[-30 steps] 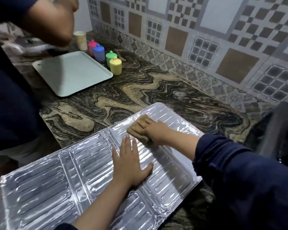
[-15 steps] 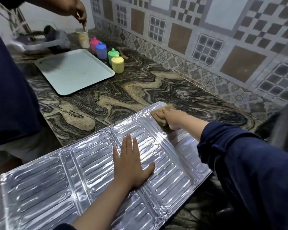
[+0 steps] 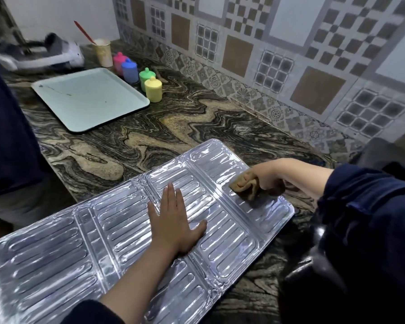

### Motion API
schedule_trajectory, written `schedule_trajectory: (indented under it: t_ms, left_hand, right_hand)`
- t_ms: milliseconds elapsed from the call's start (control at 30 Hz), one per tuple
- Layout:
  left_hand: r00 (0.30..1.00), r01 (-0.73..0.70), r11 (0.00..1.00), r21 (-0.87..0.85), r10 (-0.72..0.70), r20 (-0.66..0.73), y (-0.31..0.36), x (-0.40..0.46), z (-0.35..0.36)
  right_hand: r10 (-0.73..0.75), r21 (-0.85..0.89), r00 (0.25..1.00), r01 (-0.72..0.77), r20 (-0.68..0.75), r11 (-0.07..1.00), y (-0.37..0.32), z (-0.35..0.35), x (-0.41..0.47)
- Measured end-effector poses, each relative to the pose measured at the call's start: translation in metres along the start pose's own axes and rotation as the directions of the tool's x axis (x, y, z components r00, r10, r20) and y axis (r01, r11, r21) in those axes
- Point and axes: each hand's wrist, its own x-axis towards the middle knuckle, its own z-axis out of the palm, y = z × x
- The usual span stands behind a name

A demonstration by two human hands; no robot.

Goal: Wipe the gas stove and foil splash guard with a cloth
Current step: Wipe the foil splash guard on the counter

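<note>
The silver foil splash guard (image 3: 56, 260) lies flat across the marbled countertop, its ribbed panels unfolded. My left hand (image 3: 175, 223) rests palm down on the middle panel, fingers apart. On the right panel, my right hand (image 3: 264, 176) grips a bunched brown cloth (image 3: 246, 187) and presses it against the foil. The gas stove shows only as a dark edge (image 3: 384, 150) at the right, mostly hidden by my blue sleeve.
A pale green tray (image 3: 87, 99) sits at the back left of the countertop (image 3: 197, 127). Beside it stand several small coloured lidded jars (image 3: 153, 89) and a cream cup (image 3: 102, 52) with a red stick. Another person in dark blue (image 3: 7, 136) stands at the left.
My right hand has dragged the cloth from the far edge of the right panel back toward the panel's middle. The left hand has stayed flat. The other person's arm has left the view.
</note>
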Motion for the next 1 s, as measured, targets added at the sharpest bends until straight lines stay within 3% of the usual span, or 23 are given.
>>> schedule_trajectory:
  t_ms: [167,333,467,533,633,733,833,933,1000]
  left_hand:
    - [1.0,0.001,1.0,0.006,-0.001,0.001,0.0,0.0,-0.001]
    - [1.0,0.001,1.0,-0.007,-0.001,-0.002,0.001,-0.001,-0.002]
    - [1.0,0.001,1.0,-0.003,-0.001,-0.001,0.001,-0.002,-0.003]
    - [1.0,0.004,1.0,-0.007,-0.004,-0.004,0.001,-0.001,-0.002]
    - [1.0,-0.003,1.0,-0.018,0.003,-0.025,0.0,-0.002,-0.001]
    - [1.0,-0.002,1.0,-0.029,0.001,-0.031,0.001,-0.002,-0.003]
    - [0.999,0.027,0.999,-0.038,-0.027,-0.018,0.006,0.002,-0.006]
    - [0.998,0.064,0.995,-0.072,-0.066,-0.018,0.012,0.012,-0.007]
    - [0.996,0.08,0.993,-0.084,-0.082,-0.023,0.014,0.019,-0.007]
  right_hand:
    - [0.101,-0.003,0.991,-0.102,0.092,0.995,0.01,0.011,-0.016]
    - [0.14,0.027,0.945,-0.155,0.296,0.988,0.012,0.018,-0.024]
    - [0.217,-0.114,0.862,-0.185,0.458,0.976,0.0,0.022,-0.033]
    - [0.291,-0.185,0.837,-0.231,0.463,0.955,-0.001,0.021,-0.033]
    - [0.355,-0.263,0.847,-0.266,0.396,0.927,-0.003,0.019,-0.038]
    - [0.213,-0.028,0.942,-0.213,0.257,0.977,-0.008,0.006,-0.053]
    - [0.144,0.108,0.99,-0.141,-0.011,0.984,-0.019,-0.005,-0.058]
    - [0.086,0.124,0.962,-0.055,-0.259,0.991,-0.034,0.001,-0.045]
    - [0.037,0.079,0.977,-0.02,-0.21,0.997,-0.04,0.016,-0.031]
